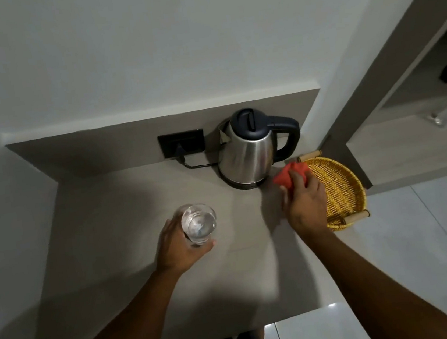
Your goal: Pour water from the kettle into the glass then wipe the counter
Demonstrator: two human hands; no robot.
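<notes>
A steel kettle (249, 156) with a dark lid and handle stands on its base at the back of the grey counter (121, 266), its cord plugged into the wall. My left hand (179, 245) is wrapped around a clear glass (198, 223) with water in it, near the counter's middle. My right hand (306, 201) grips a bunched red cloth (288, 177), pressed low on the counter just right of the kettle, at the basket's edge.
A yellow wicker basket (337, 192) with wooden handles sits at the counter's right end. A black wall socket (181, 143) holds the kettle's plug. White walls close the back and left; tiled floor lies to the right and below.
</notes>
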